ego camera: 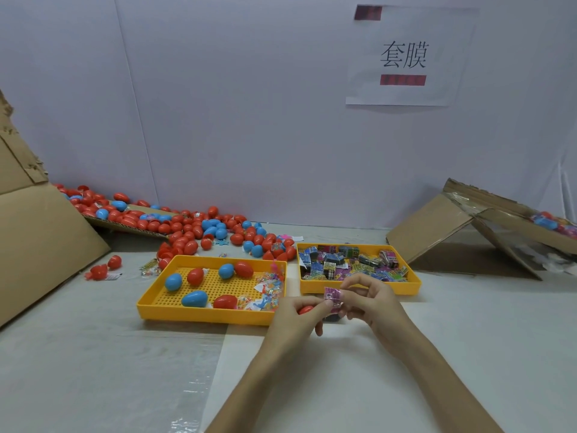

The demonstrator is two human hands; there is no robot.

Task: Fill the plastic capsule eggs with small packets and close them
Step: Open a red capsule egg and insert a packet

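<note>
The hands are working close together: the left hand [292,318] is gripping a red egg [305,309], and the right hand [367,300] is pinching a pink packet [331,295] just above it, not yet inside. Six eggs are lying in the tray [203,316]. A big pile [187,239] is waiting behind, so most work likely remains.

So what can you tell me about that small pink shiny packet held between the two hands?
The small pink shiny packet looks like a flat, crinkly plastic sachet with a pale patch bearing a dark mark. It is held roughly upright above the table, before the right yellow plastic tray. The right hand pinches its right edge; the left hand, also holding a red plastic egg, touches its lower left.
</note>
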